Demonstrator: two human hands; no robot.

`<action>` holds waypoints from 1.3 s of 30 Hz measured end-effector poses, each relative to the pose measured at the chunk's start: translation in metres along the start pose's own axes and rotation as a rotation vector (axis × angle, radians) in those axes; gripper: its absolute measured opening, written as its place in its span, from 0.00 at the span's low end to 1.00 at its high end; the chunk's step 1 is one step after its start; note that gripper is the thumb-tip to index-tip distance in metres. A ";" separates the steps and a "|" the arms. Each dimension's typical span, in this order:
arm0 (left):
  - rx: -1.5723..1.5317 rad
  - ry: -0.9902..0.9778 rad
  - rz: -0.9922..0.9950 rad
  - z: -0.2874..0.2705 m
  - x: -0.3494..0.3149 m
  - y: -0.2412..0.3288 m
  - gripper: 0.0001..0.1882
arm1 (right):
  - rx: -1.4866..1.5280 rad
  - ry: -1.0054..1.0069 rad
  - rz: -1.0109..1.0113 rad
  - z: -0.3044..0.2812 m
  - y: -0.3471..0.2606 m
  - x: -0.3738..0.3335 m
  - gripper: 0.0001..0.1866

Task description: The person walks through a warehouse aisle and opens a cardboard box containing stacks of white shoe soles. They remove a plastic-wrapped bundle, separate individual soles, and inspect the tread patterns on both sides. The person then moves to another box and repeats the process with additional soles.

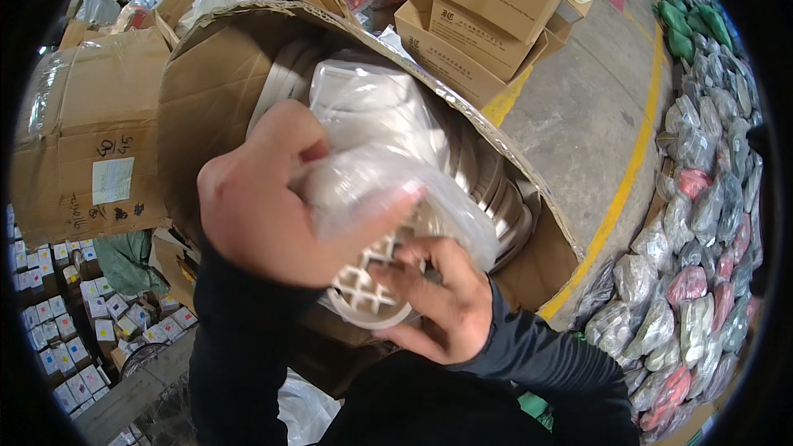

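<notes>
Your right hand (pixel 446 301) grips a cream lattice-patterned shoe sole (pixel 363 291), partly under a clear plastic bag (pixel 450 198) | your left hand (pixel 264 190), kinda blurry, is clutching that bag | all above your open cardboard carton (pixel 219 66)

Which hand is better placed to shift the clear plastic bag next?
Probably the left hand: it is right at the clear plastic bag, though blurred. The right hand has its fingers on the cream lattice sole, so it seems better placed to steady that.
</notes>
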State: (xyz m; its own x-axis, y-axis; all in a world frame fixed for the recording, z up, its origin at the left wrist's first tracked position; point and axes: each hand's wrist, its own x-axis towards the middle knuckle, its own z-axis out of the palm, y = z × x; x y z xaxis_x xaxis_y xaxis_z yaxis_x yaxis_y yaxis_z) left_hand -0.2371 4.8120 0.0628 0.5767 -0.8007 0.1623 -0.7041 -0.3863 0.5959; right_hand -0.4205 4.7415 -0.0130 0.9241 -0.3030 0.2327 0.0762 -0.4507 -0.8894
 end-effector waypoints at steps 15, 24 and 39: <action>-0.080 -0.078 0.013 0.011 -0.099 -0.181 0.36 | -0.160 0.042 0.020 0.094 0.051 0.041 0.27; -0.641 0.059 -0.444 0.057 -0.145 -0.235 0.52 | -0.095 -0.084 0.174 0.095 0.020 0.059 0.33; -0.077 0.224 -0.463 0.032 -0.119 -0.118 0.46 | -1.157 -0.743 -0.102 0.044 0.028 -0.023 0.07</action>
State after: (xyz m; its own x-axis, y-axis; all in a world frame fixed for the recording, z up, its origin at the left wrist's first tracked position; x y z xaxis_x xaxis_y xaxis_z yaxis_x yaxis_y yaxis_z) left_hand -0.2360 4.9381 -0.0516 0.9011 -0.4328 0.0272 -0.3262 -0.6353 0.6999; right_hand -0.4227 4.7730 -0.0607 0.9421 0.1238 -0.3117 0.1414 -0.9894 0.0345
